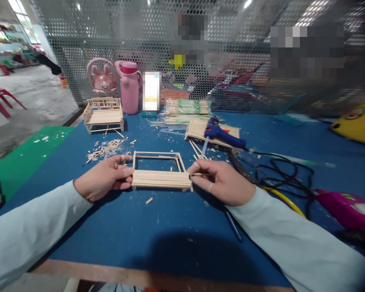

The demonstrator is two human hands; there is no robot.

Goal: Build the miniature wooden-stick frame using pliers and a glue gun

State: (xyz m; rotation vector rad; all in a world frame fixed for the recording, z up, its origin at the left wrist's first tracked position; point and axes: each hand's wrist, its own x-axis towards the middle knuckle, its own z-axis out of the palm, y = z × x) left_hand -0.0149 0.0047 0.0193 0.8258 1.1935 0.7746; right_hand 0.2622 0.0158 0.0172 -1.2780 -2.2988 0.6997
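Observation:
Between my hands stands a small wooden stick frame (pixel 161 178), its near part covered by a row of sticks and its far part an open rectangle. My left hand (pixel 105 176) grips the frame's left end between thumb and fingers. At the right end, my right hand (pixel 220 180) is closed with thumb and index finger pinching the frame's corner; a thin stick seems to lie under these fingers. Just beyond that hand, a blue glue gun (pixel 223 134) with a clear glue stick rests on a flat panel of sticks (pixel 196 127).
A finished-looking miniature stick bench (pixel 105 115) stands at the back left, near a pile of stick offcuts (pixel 108 149). Behind are a pink bottle (pixel 130 89), a lit phone (pixel 152 91) and bagged sticks (pixel 187 107). Black cable (pixel 280 174) and pliers-like yellow handles (pixel 287 200) lie right.

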